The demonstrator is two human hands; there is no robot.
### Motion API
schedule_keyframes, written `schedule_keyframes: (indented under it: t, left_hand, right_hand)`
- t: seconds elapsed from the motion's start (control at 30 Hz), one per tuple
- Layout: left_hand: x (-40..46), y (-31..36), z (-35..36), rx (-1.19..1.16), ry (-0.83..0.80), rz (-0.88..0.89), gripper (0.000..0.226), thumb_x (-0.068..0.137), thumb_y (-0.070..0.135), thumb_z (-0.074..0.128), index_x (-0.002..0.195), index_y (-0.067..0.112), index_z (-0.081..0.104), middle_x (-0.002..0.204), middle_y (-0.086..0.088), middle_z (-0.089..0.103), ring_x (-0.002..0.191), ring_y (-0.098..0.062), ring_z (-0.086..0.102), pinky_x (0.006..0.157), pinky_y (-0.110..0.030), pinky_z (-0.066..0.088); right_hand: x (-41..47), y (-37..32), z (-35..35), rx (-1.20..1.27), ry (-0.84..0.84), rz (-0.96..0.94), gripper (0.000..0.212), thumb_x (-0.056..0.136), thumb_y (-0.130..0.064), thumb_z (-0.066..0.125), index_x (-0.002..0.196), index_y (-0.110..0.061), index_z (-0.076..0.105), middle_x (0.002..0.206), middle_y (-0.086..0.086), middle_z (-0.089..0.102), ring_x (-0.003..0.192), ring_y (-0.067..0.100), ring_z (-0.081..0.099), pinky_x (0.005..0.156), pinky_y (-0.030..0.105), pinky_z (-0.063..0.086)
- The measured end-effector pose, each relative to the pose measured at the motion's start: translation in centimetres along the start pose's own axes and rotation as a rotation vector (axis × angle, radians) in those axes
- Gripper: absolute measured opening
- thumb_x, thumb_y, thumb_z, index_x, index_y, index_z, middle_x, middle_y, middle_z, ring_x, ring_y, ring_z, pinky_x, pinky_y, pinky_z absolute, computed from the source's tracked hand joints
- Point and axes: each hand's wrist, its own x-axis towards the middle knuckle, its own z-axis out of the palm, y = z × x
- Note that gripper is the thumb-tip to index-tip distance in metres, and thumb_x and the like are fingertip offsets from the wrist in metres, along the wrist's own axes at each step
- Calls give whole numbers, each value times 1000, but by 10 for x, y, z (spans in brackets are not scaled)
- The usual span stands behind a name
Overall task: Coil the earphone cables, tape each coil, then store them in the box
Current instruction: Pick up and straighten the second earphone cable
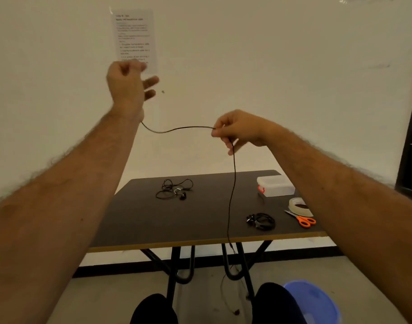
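I have a thin black earphone cable (233, 183) stretched out in the air in front of me, above the dark brown table (139, 220). My left hand (125, 84) is raised high near the printed instruction sheet on the wall (134, 38); its thumb and forefinger look closed together, I think on one end of the cable, though the cable passes behind my wrist and I cannot see the pinch itself. My right hand (237, 129) has its fingers (217, 129) clamped on the cable lower down, and from there the rest hangs straight past the table edge toward the floor.

By my reading the job is partly done. One tight black coil of earphone cable (261, 221) lies on the table just beside the orange-handled scissors (302, 219) and near the roll of clear tape (298, 205); I cannot tell whether it is taped. It is not yet in the small clear plastic box with a red latch (274, 185), which sits at the far right with its lid on. A loose tangle of black earphones (174, 190) waits untouched mid-table. The cable in my hands is straightened, not yet coiled, so coiling, taping and boxing all remain.
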Motion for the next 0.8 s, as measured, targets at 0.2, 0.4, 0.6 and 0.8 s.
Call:
schedule_keyframes:
  t: [0.2,0.4,0.6,0.8]
  left_hand:
    - [-49,-23,39,307,-397,-73,15,100,28,53,90,17,57,89,4,73,38,-6,39,39,-19,29]
    - [-51,-29,38,435,-523,-116,17,97,31,60,89,17,59,84,-1,71,44,-8,35,39,-19,27]
    - [-45,-26,28,416,-525,-110,12,96,22,61,85,18,61,75,3,62,43,-6,37,39,-18,25]
    - [-27,-16,12,367,-395,-116,12,94,23,64,82,20,62,71,5,63,42,-4,37,39,-19,23]
  right_hand:
    - [19,-46,3,-315,383,-242,10,90,-21,68,86,-12,70,64,-7,52,52,4,46,53,19,39]
    - [24,-44,-6,-433,519,-270,15,89,-23,68,90,-10,75,69,-10,56,61,4,51,55,11,35]
    - [13,-35,-23,-170,359,-193,11,84,-15,74,90,-6,71,67,1,59,52,8,52,50,22,51]
    - [5,-12,-31,-114,305,-110,8,87,-12,71,92,-6,68,66,2,59,50,10,57,59,30,56]
